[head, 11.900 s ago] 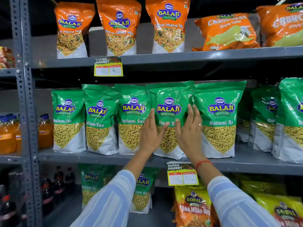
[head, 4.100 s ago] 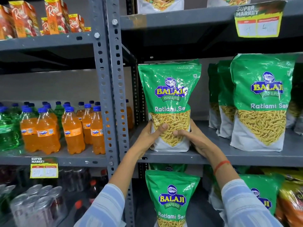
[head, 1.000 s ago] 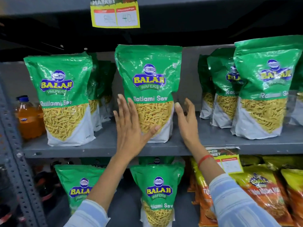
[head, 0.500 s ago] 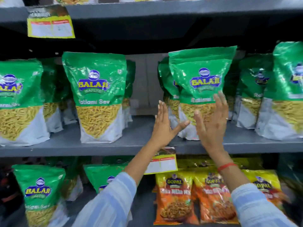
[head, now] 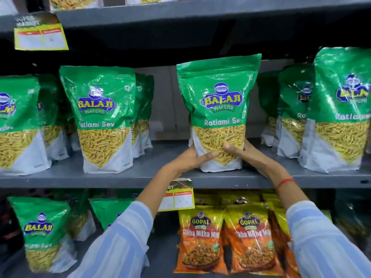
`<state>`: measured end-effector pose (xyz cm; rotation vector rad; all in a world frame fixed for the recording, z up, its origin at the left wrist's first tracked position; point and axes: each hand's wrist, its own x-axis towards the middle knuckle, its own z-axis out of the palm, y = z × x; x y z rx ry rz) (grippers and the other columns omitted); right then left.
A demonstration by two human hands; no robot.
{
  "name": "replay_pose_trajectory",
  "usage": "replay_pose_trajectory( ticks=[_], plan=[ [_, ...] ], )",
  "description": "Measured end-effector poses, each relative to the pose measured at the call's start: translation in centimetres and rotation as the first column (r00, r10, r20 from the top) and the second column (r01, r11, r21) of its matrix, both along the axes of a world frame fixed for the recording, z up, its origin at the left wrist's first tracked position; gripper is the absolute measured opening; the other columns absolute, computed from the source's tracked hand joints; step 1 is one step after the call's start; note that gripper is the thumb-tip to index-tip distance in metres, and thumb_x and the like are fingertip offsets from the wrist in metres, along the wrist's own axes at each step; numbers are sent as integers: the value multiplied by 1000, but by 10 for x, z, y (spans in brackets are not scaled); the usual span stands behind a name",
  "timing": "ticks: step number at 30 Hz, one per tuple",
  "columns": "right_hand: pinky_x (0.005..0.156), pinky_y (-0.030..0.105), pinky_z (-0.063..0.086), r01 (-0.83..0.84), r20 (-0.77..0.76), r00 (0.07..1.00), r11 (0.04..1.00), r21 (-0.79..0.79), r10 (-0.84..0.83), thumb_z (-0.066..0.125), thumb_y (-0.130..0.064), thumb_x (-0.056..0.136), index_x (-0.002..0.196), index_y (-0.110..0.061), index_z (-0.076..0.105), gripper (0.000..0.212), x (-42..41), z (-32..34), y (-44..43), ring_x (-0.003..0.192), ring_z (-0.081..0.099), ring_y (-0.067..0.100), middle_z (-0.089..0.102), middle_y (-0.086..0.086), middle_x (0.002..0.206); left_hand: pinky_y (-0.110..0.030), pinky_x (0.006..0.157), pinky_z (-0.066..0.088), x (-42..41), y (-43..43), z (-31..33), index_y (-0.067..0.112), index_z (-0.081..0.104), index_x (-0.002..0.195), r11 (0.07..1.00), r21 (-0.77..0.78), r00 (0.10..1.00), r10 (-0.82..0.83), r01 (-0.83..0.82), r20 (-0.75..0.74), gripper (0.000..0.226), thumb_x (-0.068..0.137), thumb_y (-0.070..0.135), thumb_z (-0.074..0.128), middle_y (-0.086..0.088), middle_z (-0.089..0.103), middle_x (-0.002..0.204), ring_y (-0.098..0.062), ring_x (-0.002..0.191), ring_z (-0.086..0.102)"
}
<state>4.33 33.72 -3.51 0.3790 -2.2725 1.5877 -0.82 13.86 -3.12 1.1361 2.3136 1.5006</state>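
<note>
A green Balaji Ratlami Sev pouch point(head: 218, 109) stands upright near the front of the grey middle shelf point(head: 140, 177). My left hand point(head: 190, 159) grips its lower left side, thumb across the front. My right hand point(head: 247, 155) grips the lower right side, thumb also on the front. The fingers of both hands are hidden behind the pouch.
More green Ratlami Sev pouches stand left point(head: 104, 117) and right point(head: 339, 113) on the same shelf, with a gap on each side of the held one. Orange Gopal packs point(head: 202, 237) and green pouches fill the shelf below. A price tag point(head: 178, 195) hangs on the shelf edge.
Half a second ago both hands were open in front of this pouch. Now they have closed round its lower sides, and the pouch stands closer to the shelf's front edge.
</note>
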Motion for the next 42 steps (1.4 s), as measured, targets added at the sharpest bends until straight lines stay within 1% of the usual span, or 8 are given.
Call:
replay_pose_trajectory(
  ticks=[9,14,18,22,31,36,39,42],
  plan=[
    [71,2,48,65,36,997,998,3,-65,70,-44,68,126,-32,38,67,7,-2,-1,93,60,-13,58,-24,110,4,69,43,7,-4,2,29,39,113,1000,25,999,13,-14,39,24,94,27,53,9,52,112,2,95,53],
    [92,19,47,78,37,996,997,-8,-78,74,-50,63,130,-32,41,76,7,-3,2,99,62,-7,61,-22,112,1,74,43,8,-5,2,30,39,122,999,51,997,7,-11,80,34,93,29,55,9,52,117,-6,109,50],
    [70,1,47,70,47,996,997,15,-71,76,-77,37,130,-36,38,109,10,1,0,89,61,-22,58,-28,113,-10,89,42,0,-5,-1,31,43,121,998,59,996,-2,-3,90,36,89,33,59,10,56,119,-4,108,54],
    [69,-4,43,13,73,997,999,31,-15,74,-80,37,124,-44,35,101,12,4,-2,89,56,-28,52,-29,117,-4,81,46,-9,-5,-4,33,48,119,997,73,994,-37,30,102,49,74,45,65,20,60,110,12,97,55],
    [73,-3,44,15,97,995,999,30,-18,73,-80,37,120,-43,39,97,8,2,-1,91,58,-25,55,-28,115,-1,75,46,-24,-5,-11,27,47,119,994,82,993,-78,71,85,40,83,34,64,13,60,109,11,94,53],
    [106,30,34,75,149,988,956,-282,-34,21,-81,79,135,-36,44,76,-5,4,13,128,49,12,59,-19,129,-41,120,17,-23,-5,-3,27,26,148,982,186,980,1,-39,199,104,64,88,39,7,31,155,-12,139,34],
    [116,41,20,11,222,971,917,-399,85,7,-80,81,151,-25,23,90,-10,9,23,139,38,23,39,1,153,-39,114,29,-32,-5,4,32,39,140,918,390,931,-73,-78,357,85,77,84,14,10,50,138,-12,125,49],
    [106,35,35,-31,202,971,901,-432,130,7,-76,86,145,-25,39,84,-21,13,14,123,54,20,48,3,147,-40,112,33,-35,1,9,33,53,127,885,456,906,-114,-94,407,79,80,79,8,1,59,134,-18,122,55]
  ],
)
